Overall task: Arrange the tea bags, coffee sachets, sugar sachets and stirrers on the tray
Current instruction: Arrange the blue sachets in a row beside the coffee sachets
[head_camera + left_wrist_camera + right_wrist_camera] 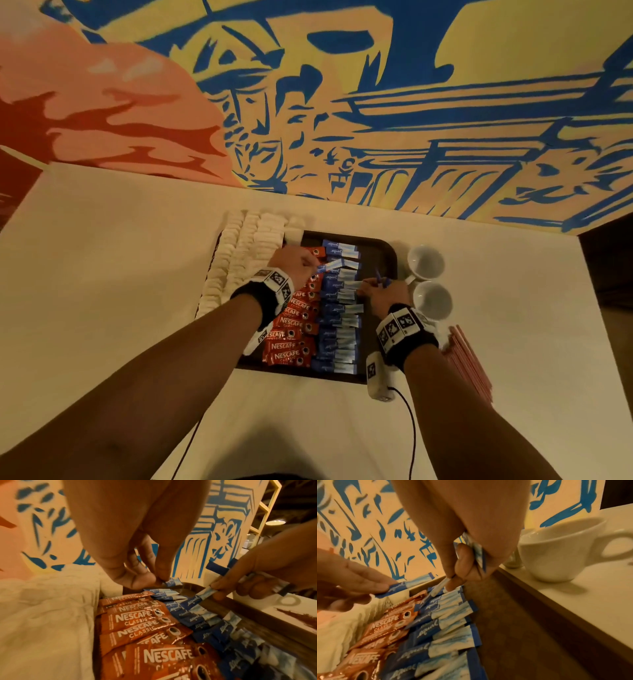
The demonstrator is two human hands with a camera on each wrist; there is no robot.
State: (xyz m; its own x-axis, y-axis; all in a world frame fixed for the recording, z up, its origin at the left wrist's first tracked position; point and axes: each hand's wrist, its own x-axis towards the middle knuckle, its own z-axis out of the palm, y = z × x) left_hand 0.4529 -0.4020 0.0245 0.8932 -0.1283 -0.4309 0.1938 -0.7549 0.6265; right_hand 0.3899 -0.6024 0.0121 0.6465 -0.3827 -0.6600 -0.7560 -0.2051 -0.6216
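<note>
A dark brown tray point(376, 260) holds columns of white tea bags point(239, 260), red Nescafe coffee sachets point(294, 329) and blue Equal sugar sachets point(339, 325). Over the far end of the sugar column, my left hand point(313, 265) pinches the dark end of one blue sachet point(171, 581), lifted off the row. My right hand point(364, 287) pinches the pale end of another blue sachet point(440, 588) just above the row. A few spare sachets point(477, 553) are tucked in its palm. Pink stirrers point(469, 363) lie on the table right of the tray.
Two white cups point(424, 262) point(433, 301) stand close against the tray's right rim, beside my right wrist. The tray's right strip point(513, 628) is bare wood. A painted wall rises behind the cream table point(102, 274). A cable runs from my right wrist.
</note>
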